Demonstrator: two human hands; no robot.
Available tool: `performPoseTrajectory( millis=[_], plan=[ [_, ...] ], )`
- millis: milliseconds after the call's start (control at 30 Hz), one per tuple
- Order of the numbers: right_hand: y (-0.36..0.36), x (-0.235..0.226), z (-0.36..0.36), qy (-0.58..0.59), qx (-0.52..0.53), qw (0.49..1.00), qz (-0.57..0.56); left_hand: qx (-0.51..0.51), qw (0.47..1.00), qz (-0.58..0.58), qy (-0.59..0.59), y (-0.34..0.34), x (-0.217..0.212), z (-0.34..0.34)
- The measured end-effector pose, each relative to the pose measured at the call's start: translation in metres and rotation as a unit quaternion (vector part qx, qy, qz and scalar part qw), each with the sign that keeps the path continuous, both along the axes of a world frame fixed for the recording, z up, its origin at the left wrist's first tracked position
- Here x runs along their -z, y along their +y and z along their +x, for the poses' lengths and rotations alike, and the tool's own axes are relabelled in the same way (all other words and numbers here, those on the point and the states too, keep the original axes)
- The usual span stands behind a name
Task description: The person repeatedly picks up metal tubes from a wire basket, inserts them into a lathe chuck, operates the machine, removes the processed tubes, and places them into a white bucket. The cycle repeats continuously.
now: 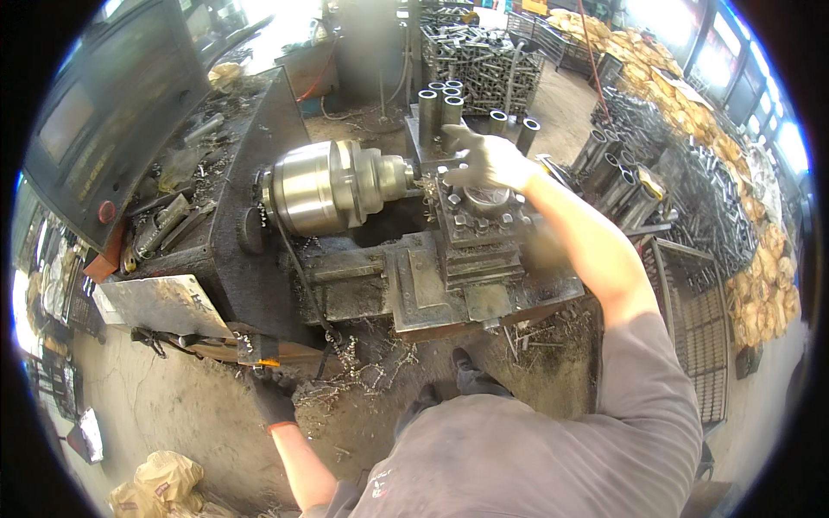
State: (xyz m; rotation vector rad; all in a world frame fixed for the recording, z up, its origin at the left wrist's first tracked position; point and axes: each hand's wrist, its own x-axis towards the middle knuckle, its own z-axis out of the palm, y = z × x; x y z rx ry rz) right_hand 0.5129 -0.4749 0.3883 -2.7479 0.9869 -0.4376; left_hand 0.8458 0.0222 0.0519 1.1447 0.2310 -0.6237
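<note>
My right hand, in a pale glove, is over the tool post of a metal lathe. Its fingers are spread, with nothing seen in them, and point toward the chuck side. Left of the post is the shiny stepped chuck, its narrow end close to the post. My left hand, in a dark glove with a red cuff, is low by the lathe's front, at a small box with an orange piece. Those fingers look curled; what they grip is hidden.
Steel tubes stand upright behind the tool post. More tubes lean at the right beside a wire crate. A bin of metal parts stands farther back. Curled metal chips litter the floor near my feet.
</note>
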Motion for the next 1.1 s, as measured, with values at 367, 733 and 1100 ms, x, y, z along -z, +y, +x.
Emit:
performPoseTrajectory(
  millis=[367,733,1100],
  plan=[
    [-0.13,0.088,0.111,0.117,-0.072,0.881,0.454,0.042,0.989,0.077,0.12,0.035,0.16,-0.177],
    [-0.148,0.063,0.083,-0.093,-0.033,0.767,0.634,0.063,0.986,0.113,0.103,-0.056,0.072,-0.196],
    [-0.138,0.027,0.107,0.265,-0.344,0.832,0.346,0.15,0.962,0.221,-0.057,-0.121,0.014,-0.186]
  ],
)
